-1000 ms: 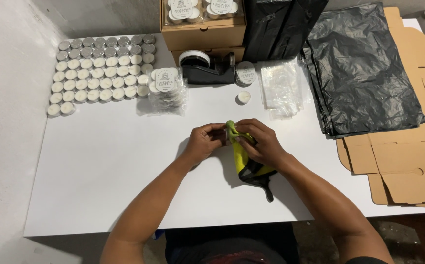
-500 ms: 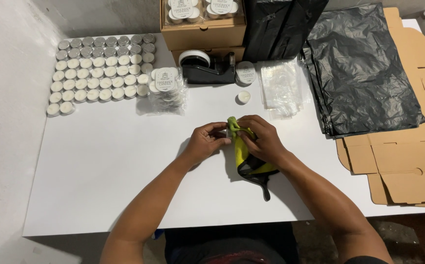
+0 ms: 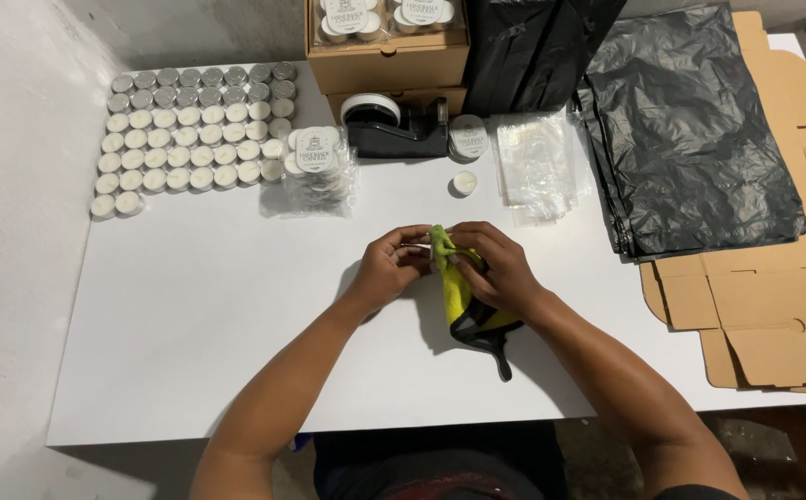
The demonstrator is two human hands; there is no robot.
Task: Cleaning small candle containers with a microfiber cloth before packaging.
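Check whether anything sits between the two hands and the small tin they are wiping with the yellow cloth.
Nothing visible does. The left hand pinches the small tin directly, and the right hand presses the yellow cloth against it. The loose tealight lies apart, farther up the table.

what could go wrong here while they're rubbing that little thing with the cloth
The item is tiny and pinched in the left hand at fingertips only; the right hand pressing the cloth on it might knock it loose. The cloth's dangling black end hangs near the table edge and may snag. The lone candle sits close ahead and might get bumped.
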